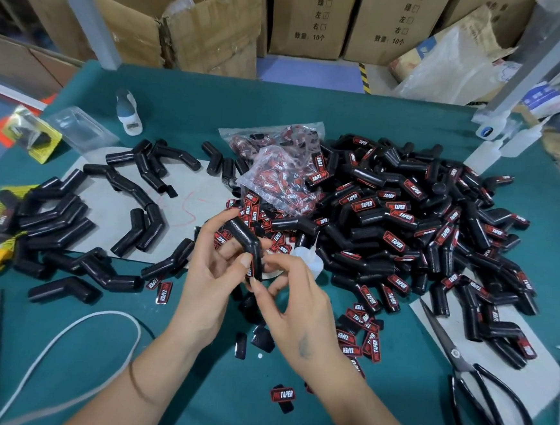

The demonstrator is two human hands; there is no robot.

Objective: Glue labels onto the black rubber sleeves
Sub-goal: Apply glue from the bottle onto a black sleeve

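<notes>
A teal-covered tabletop (pixel 363 115) fills the view. Behind its far edge stand brown cardboard boxes (pixel 307 16) printed with black characters, one open box (pixel 186 27) at the left. Two grey metal posts (pixel 86 12) rise at the tabletop's far corners. A strip of bluish floor (pixel 313 74) with a yellow-black striped marking (pixel 365 78) shows between boxes.
</notes>
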